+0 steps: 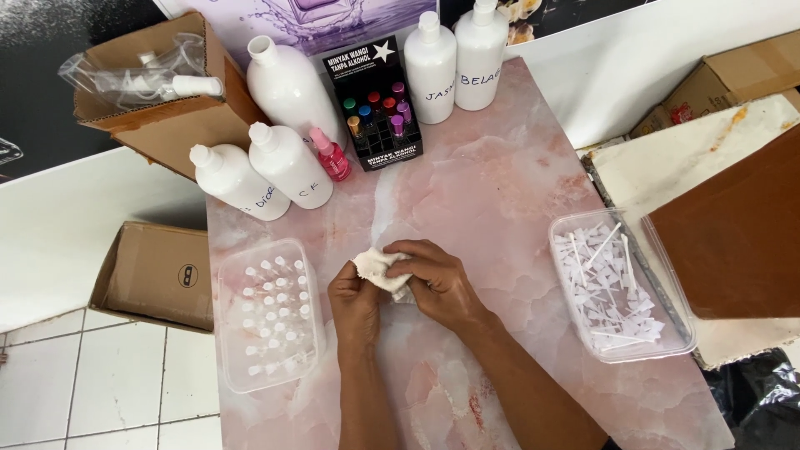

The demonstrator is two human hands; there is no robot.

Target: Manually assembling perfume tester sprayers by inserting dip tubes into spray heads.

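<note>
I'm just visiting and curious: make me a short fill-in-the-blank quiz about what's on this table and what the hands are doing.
1. Both hands, the left hand and right hand, hold a crumpled white ____ between them.
2. The clear tub beside the left hand holds rows of small ____.
3. The marbled table top is ____ in colour.
4. The black display box stands among tall ____ bottles.

Missing words: cloth; vials; pink; white
</note>
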